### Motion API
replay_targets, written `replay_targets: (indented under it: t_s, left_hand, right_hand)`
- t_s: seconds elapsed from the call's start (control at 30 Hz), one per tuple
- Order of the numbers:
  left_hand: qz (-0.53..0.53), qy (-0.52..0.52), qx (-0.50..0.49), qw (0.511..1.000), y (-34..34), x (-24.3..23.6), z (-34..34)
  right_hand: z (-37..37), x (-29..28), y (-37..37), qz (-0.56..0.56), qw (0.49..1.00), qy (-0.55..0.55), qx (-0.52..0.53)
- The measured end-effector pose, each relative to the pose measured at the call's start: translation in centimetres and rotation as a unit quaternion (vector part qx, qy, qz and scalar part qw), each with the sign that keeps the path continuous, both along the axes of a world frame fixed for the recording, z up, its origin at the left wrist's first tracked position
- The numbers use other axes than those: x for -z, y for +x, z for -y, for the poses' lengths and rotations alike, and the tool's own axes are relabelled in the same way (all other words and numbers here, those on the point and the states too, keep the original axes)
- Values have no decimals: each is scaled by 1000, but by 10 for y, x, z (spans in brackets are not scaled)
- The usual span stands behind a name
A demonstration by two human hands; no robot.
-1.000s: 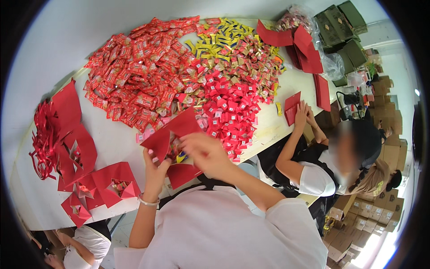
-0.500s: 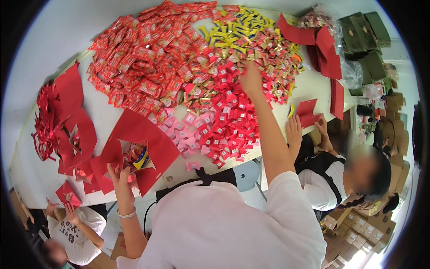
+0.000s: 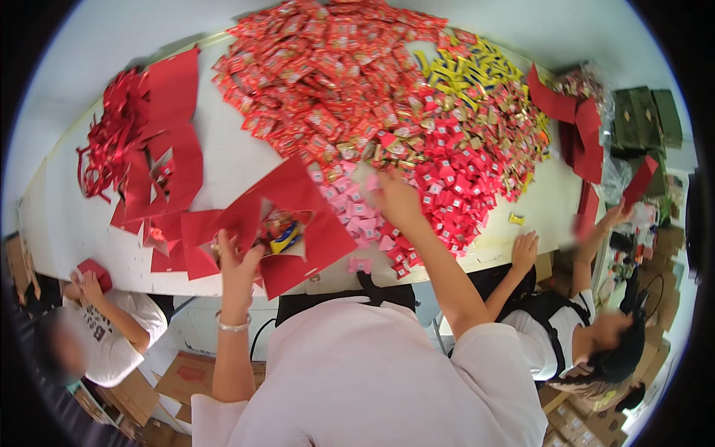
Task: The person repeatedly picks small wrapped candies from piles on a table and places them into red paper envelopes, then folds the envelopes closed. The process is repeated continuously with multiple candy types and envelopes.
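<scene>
My left hand (image 3: 240, 264) grips an open red folded paper box (image 3: 316, 242) by its lower left part. Inside lie small wrapped sweets (image 3: 283, 237), one yellow and blue. My right hand (image 3: 396, 197) reaches, slightly blurred, into pale pink wrapped pieces (image 3: 356, 212) right of the box; its fingertips are indistinct. Beside it are bright red pieces (image 3: 450, 197) with white labels. Beyond lie a big heap of red packets (image 3: 320, 67), gold-and-red sweets (image 3: 491, 141) and yellow packets (image 3: 477, 67).
Red boxes (image 3: 175, 104) and ribbons (image 3: 108, 149) lie left on the white table (image 3: 89, 231). Red folders (image 3: 588, 149) and green boxes (image 3: 637, 119) sit right. A co-worker (image 3: 126, 328) works at left, another (image 3: 551, 339) at right lifts a red folder. Cardboard boxes (image 3: 186, 372) stand below.
My right hand went from the box up into the sweets piles, then leftward and down to the pink pieces. The right co-worker has raised a red folder. The camera view has shifted.
</scene>
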State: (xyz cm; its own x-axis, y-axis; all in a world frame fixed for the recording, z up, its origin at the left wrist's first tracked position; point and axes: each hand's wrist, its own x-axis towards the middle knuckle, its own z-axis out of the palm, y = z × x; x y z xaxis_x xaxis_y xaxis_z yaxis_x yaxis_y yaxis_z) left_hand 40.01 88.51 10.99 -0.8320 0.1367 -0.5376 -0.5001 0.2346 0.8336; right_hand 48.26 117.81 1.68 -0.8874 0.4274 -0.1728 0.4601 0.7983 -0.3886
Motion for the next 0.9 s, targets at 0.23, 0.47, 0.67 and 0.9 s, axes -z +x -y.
replay_targets:
  t_s: [0.23,0.47,0.67,0.9]
  left_hand:
    - [-33,19,120,992,4,15,-18]
    - [63,89,177,978,3,5,-19]
    - [133,133,140,972,-9,-24,24]
    - [187,191,19,963,18,-28,120]
  right_hand:
    - [85,-143,-14,-46,966,-157,-201]
    - [125,-106,-14,-36,964,-15,-263]
    - [131,-159,-6,-73,914,-55,-395]
    - [175,-147,-8,-175,862,-27,-476]
